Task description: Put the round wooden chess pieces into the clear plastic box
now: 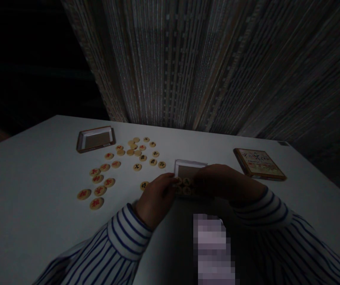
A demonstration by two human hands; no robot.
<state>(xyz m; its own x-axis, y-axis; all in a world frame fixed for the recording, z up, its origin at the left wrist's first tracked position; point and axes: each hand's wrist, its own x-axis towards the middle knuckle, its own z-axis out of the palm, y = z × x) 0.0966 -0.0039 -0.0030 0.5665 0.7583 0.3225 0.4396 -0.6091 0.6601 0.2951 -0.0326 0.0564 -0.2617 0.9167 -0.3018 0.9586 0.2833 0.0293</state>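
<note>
White-lined shallow open box [190, 162]: placed between the two hands; its right part is covered, so its long axis cannot be told.
Pale round discs with dark characters [187, 181]: laid flat, side by side, in the near part of this box; at least four can be made out.
Left hand [157, 200]: partly curled, thumb and fingers apparently closed on the box's left edge.
Right hand [229, 182]: arched over the box's right side; its fingertips are lost in shadow, and whether anything is gripped cannot be told.
Loose black-marked disc [144, 185]: placed just beside the left hand, which is the nearer one.
Red-marked round discs [100, 190]: scattered well to the left of both hands, smooth and thick-edged; two are overlapped slightly.
Second open box, brown-edged and pale-walled [83, 142]: set at the far left.
Flat brown box with printed top [260, 163]: laid beyond the right hand, slanted.
Smooth white worktop [54, 170]: backed by a ribbed, thread-textured curtain [170, 71].
</note>
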